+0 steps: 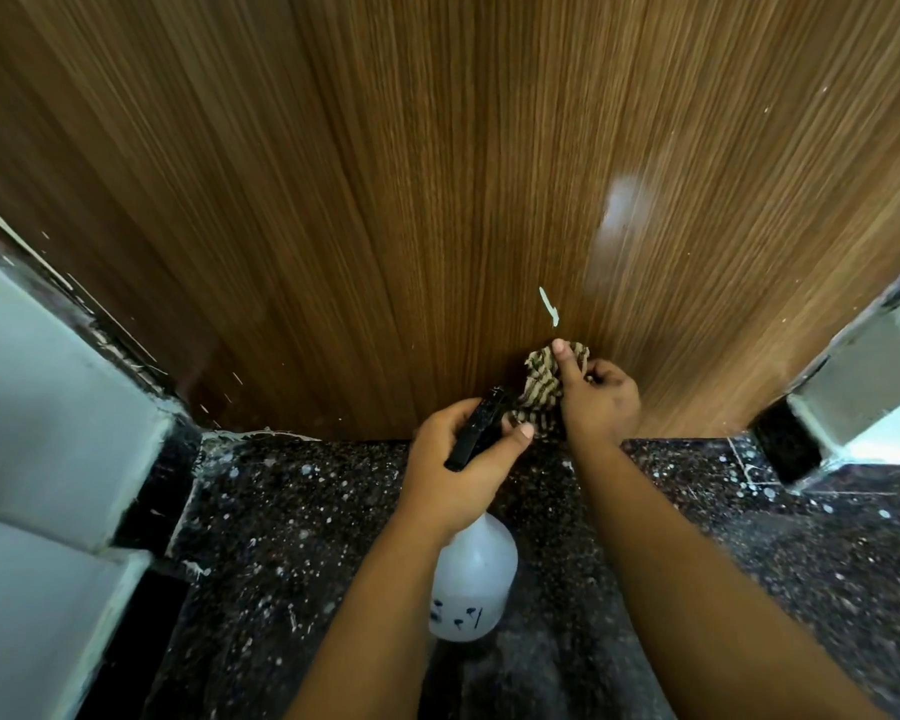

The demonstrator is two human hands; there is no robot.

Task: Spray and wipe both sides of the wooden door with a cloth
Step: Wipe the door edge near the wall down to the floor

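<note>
The brown wooden door [385, 200] fills the upper view, its grain running down to the floor. My right hand [601, 394] grips a striped beige and brown cloth [541, 381] low on the door, the index finger stretched over the cloth just below a white paint smear [549, 306]. My left hand [458, 472] grips the black trigger head of a white spray bottle [471, 584], whose body hangs below the hand. The bottle's nozzle points toward the door, next to the cloth.
Dark speckled stone floor [292, 537] lies under my arms. Pale wall sections [48, 407] and the door frame stand at the left. Another pale frame piece [874, 376] stands at the right. White paint flecks dot the door and floor.
</note>
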